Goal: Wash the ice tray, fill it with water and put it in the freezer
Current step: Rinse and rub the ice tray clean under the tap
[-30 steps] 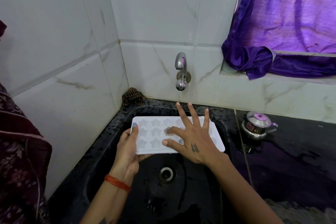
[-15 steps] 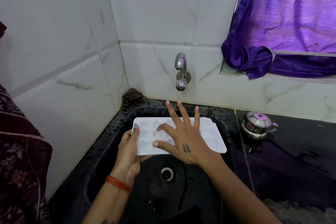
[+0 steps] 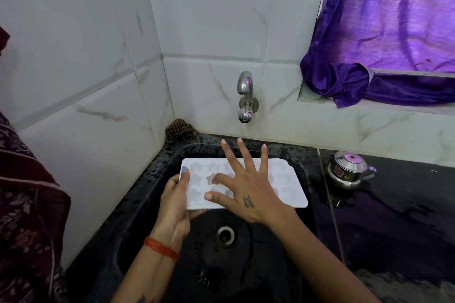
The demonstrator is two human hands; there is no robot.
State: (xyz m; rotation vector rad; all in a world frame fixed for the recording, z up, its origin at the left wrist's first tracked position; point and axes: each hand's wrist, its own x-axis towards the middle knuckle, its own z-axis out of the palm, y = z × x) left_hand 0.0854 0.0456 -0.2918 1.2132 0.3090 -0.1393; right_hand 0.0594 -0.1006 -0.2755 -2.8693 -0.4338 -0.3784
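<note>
Over the black stone sink point(image 3: 152, 179), the left hand point(image 3: 176, 206) grips the end of the white plastic ice tray point(image 3: 283, 179) with star-shaped holes, while the right hand point(image 3: 246, 192) rests on it, fingers spread wide.

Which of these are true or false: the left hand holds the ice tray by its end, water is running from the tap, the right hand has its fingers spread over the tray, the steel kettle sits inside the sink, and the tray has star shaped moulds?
1. The left hand holds the ice tray by its end. True.
2. Water is running from the tap. False: no stream shows below its spout.
3. The right hand has its fingers spread over the tray. True.
4. The steel kettle sits inside the sink. False: it stands on the black counter to the right of the sink.
5. The tray has star shaped moulds. True.
</note>
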